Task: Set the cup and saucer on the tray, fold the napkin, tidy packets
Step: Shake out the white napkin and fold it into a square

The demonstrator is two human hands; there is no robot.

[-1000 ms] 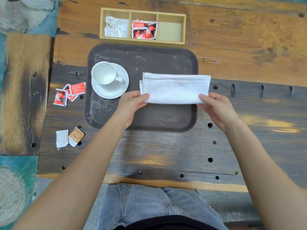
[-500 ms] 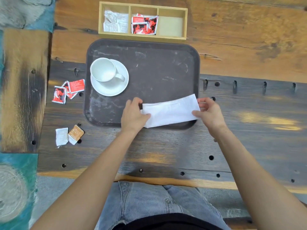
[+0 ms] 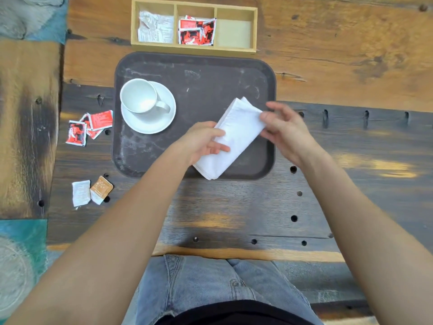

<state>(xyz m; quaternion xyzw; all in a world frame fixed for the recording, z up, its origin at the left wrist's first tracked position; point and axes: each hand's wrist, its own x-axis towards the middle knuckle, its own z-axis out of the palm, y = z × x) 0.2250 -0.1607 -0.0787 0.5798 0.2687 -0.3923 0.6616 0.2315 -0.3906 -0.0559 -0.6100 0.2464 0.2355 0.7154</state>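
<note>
A white cup (image 3: 139,96) stands on a white saucer (image 3: 159,123) at the left of the dark tray (image 3: 199,76). The white napkin (image 3: 236,134), folded into a narrow strip, lies slanted over the tray's near right part. My left hand (image 3: 203,141) holds its lower half. My right hand (image 3: 281,127) pinches its upper right edge. Red packets (image 3: 89,125) lie loose on the table left of the tray. A white packet (image 3: 80,192) and a brown packet (image 3: 101,189) lie nearer me.
A wooden three-part box (image 3: 194,25) sits behind the tray, with white packets in its left part, red packets in the middle, and the right part empty. The wooden table (image 3: 351,148) has several small holes. My jeans show below the table edge.
The napkin was folded narrower, drawn toward me, then turned from level to slanted. Both hands shifted with it and the right hand now pinches its top edge.
</note>
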